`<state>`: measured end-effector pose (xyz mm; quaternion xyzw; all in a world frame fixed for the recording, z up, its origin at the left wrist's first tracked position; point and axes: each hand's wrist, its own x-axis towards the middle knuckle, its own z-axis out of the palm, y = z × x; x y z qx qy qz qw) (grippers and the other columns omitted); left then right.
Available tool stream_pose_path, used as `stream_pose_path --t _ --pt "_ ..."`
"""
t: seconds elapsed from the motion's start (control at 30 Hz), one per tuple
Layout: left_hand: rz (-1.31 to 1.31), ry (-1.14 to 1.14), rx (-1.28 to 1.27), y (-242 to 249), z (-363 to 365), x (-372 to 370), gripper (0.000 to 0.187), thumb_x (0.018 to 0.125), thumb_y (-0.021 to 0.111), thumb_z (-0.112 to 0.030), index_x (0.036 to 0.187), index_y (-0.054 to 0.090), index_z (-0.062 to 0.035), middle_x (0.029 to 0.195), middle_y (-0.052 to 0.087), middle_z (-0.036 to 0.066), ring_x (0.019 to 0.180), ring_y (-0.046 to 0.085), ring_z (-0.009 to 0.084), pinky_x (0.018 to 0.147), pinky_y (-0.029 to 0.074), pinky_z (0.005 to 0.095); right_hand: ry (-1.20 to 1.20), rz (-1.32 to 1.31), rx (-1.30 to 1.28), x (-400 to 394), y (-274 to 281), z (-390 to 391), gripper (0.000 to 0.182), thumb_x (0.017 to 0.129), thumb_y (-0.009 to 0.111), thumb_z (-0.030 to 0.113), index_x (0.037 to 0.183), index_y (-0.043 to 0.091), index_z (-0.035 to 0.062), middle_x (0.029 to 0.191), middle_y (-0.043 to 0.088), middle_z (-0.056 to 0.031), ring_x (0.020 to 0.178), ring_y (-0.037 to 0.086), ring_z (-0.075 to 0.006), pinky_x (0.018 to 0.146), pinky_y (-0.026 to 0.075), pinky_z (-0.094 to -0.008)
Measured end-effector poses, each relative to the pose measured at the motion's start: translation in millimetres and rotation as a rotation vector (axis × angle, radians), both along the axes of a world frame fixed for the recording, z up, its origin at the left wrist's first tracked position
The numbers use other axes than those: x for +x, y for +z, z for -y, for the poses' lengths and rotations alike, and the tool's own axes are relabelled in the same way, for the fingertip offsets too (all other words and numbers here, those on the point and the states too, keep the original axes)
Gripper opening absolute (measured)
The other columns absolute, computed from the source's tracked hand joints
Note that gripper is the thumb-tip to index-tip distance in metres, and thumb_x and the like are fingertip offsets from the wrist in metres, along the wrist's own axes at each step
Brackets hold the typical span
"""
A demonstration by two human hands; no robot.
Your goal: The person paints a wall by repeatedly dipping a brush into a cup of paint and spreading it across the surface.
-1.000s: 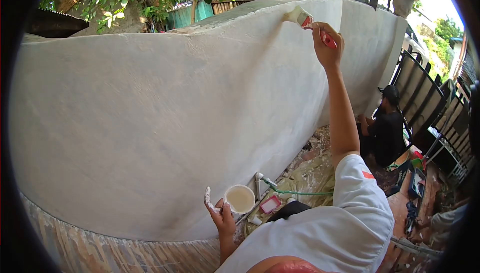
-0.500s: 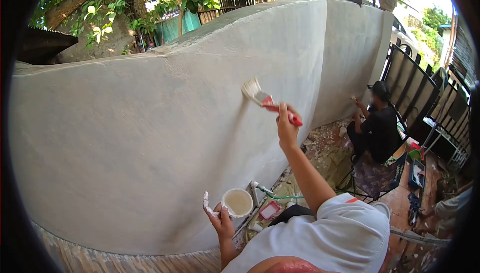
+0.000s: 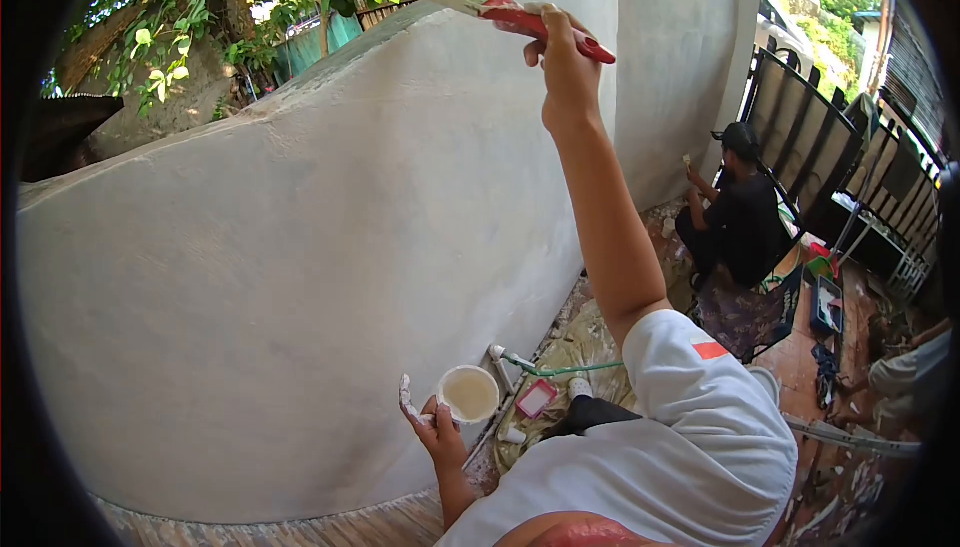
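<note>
My right hand (image 3: pixel 567 50) is raised high, its fingers wrapped round the red handle of a paintbrush (image 3: pixel 505 15). The pale bristles point left and overlap the top edge of the grey wall (image 3: pixel 330 267). Lower down, my left hand (image 3: pixel 437 430) grips a small white tub (image 3: pixel 468 394) by its rim. Pale, creamy liquid shows inside the tub. White paint coats the raised index finger of that hand, which stands clear of the tub in front of the wall.
A co-worker (image 3: pixel 740 207) in black sits by the wall's far end, holding a small brush. A pink tray (image 3: pixel 537 399) lies on the ground sheet near a white pipe with a green hose (image 3: pixel 560 365). A dark gate (image 3: pixel 800 127) stands at right; part of another person shows at the right edge.
My right hand has lifted the paintbrush up and slightly left, from mid-wall to the top edge. The view has shifted a little; my left hand still holds the tub low down.
</note>
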<state>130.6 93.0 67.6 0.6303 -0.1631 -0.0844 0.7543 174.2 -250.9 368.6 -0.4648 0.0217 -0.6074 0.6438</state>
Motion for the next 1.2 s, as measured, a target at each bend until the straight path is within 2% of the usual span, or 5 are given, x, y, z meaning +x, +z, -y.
stream_pose_path --t 0.33,0.57,0.77,1.03,1.2 --pt "0.029 0.068 -0.045 3.4 -3.6 -0.4 0.065 0.087 0.043 -0.005 0.144 0.015 -0.0135 0.078 0.051 -0.001 0.054 0.033 0.0019 0.043 0.024 0.0167 -0.242 -0.376 0.239 9.1 -279.0 -23.4 0.024 0.09 0.057 0.023 0.091 0.064 -0.0007 0.073 0.065 -0.0035 0.049 0.041 -0.0037 0.045 0.033 -0.0199" --pt "-0.02 0.056 -0.017 -8.0 -11.1 6.0 0.065 0.086 0.043 -0.003 0.144 0.016 -0.0139 0.083 0.054 0.0 0.054 0.034 0.0013 0.043 0.024 0.0163 -0.025 -0.258 0.15 -15.3 -132.0 10.2 0.027 0.085 0.044 0.015 0.075 0.063 -0.0008 0.08 0.07 -0.0102 0.071 0.064 -0.0131 0.053 0.041 -0.0245" --pt "-0.013 0.029 -0.011 4.3 4.6 8.9 0.065 0.086 0.043 -0.003 0.144 0.015 -0.0126 0.078 0.051 0.0 0.053 0.032 0.0016 0.043 0.024 0.0166 -0.004 0.0 0.102 2.1 -25.5 18.3 0.024 0.085 0.046 0.016 0.084 0.063 -0.001 0.078 0.068 -0.0102 0.051 0.045 -0.0099 0.053 0.039 -0.0248" --pt "0.038 0.012 -0.054 7.5 3.0 5.4 0.064 0.086 0.042 -0.003 0.144 0.015 -0.011 0.072 0.049 -0.001 0.053 0.032 0.0017 0.044 0.025 0.0169 -0.154 -0.618 0.437 6.8 -290.5 7.6 0.025 0.088 0.054 0.021 0.092 0.063 -0.0024 0.076 0.065 -0.007 0.05 0.052 -0.011 0.046 0.043 -0.0244" --pt "0.02 0.001 -0.012 -4.6 -8.6 6.7 0.065 0.086 0.042 -0.001 0.144 0.014 -0.0111 0.073 0.049 -0.001 0.052 0.033 0.0018 0.043 0.026 0.0169 -0.08 -0.509 0.369 0.3 -216.6 33.7 0.024 0.087 0.049 0.014 0.08 0.064 -0.0024 0.075 0.068 -0.009 0.066 0.063 -0.0122 0.051 0.045 -0.0243"
